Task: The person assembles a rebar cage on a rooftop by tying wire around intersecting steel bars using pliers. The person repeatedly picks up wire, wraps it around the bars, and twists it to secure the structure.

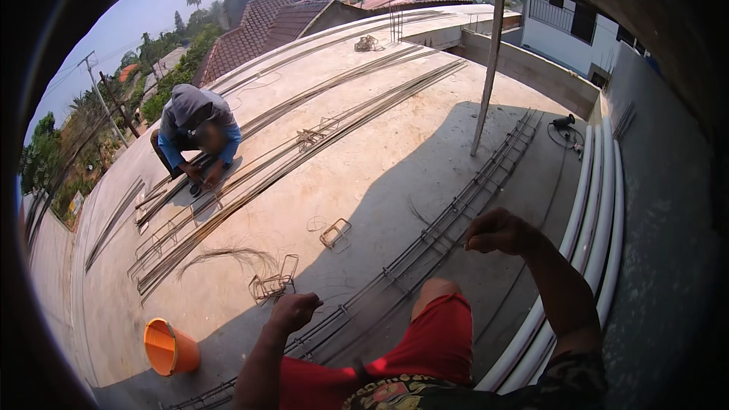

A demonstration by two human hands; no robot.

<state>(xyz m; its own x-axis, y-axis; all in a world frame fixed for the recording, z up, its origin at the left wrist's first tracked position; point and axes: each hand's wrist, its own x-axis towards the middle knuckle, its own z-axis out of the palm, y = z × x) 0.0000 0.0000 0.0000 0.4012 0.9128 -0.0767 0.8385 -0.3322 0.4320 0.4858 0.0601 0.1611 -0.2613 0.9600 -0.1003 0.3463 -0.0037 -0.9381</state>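
The cage point(388, 271) is laid on the floor point(364, 175), between the curled left hand point(296, 311) and right hand point(500, 232). Whether anything is held cannot be told. Many rungs point(436, 242) seem joined; loose rings point(267, 287) are left.

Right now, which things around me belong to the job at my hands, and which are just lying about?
Likely the job:
- barred metal frame, running below your left hand and right hand
- bent metal loops, near the left hand

Apparently lying about:
- orange bucket
- white pipes along the wall
- black corded tool
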